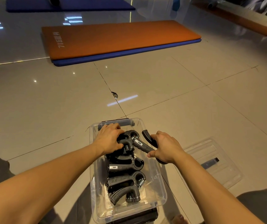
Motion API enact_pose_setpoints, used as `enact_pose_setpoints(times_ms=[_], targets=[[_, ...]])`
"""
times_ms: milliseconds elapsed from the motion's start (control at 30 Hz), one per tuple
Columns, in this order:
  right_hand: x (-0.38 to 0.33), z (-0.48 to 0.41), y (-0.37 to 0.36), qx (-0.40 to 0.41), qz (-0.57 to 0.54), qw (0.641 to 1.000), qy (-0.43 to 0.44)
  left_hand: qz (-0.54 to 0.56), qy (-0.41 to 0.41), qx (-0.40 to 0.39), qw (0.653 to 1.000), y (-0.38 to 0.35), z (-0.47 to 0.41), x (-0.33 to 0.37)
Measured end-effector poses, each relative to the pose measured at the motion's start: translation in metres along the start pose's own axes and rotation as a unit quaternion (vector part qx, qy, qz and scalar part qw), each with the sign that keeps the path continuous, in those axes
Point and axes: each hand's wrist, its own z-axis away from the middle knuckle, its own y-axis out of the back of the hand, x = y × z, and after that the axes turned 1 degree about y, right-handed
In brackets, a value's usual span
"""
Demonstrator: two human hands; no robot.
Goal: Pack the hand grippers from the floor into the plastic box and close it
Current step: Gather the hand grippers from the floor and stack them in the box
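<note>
The clear plastic box [129, 212] stands open on the tiled floor [65, 102], directly in front of the person. Its lid [213, 162] lies flat on the floor just to the right of it, apart from the box.

The left hand [108, 139] is at the far end of the box, with fingers and thumb curled round the far gripper [126, 140]. The right hand [166, 148] holds the raised gripper [141, 145] by both handles above the right rim. The spring end of this gripper points toward the left hand and lies close against the far gripper.

The packed grippers [124, 180], all black, lie in a row along the middle and near end of the box.

An orange mat [113, 38] lies farther away on the floor.
</note>
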Motion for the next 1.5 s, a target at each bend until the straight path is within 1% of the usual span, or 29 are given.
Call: enact_pose_setpoints(times_ms=[400,967,1133,1267,1367,1433,1500], targets=[[-0.007,-0.004,0.001,0.000,0.008,1.000,0.002,-0.094,-0.038,0.019,0.995,0.003,0.007,-0.008],[-0.013,0.005,0.005,0.008,0.034,0.999,0.031,-0.144,-0.034,0.005,0.989,0.006,0.015,-0.015],[-0.018,0.007,0.006,0.011,0.035,0.999,0.037,-0.177,-0.002,0.040,0.983,0.009,0.029,-0.018],[-0.023,0.009,0.007,0.013,0.039,0.998,0.044,-0.141,0.003,0.049,0.989,0.013,0.035,-0.020],[-0.026,0.011,0.006,0.006,0.044,0.998,0.049,-0.038,-0.001,0.056,0.998,0.031,0.038,-0.019],[-0.028,0.014,0.005,0.001,0.051,0.997,0.055,0.033,-0.023,0.029,0.999,0.045,0.039,-0.012],[-0.033,0.014,0.005,-0.004,0.056,0.996,0.067,0.076,-0.055,-0.022,0.995,0.058,0.041,0.001]])
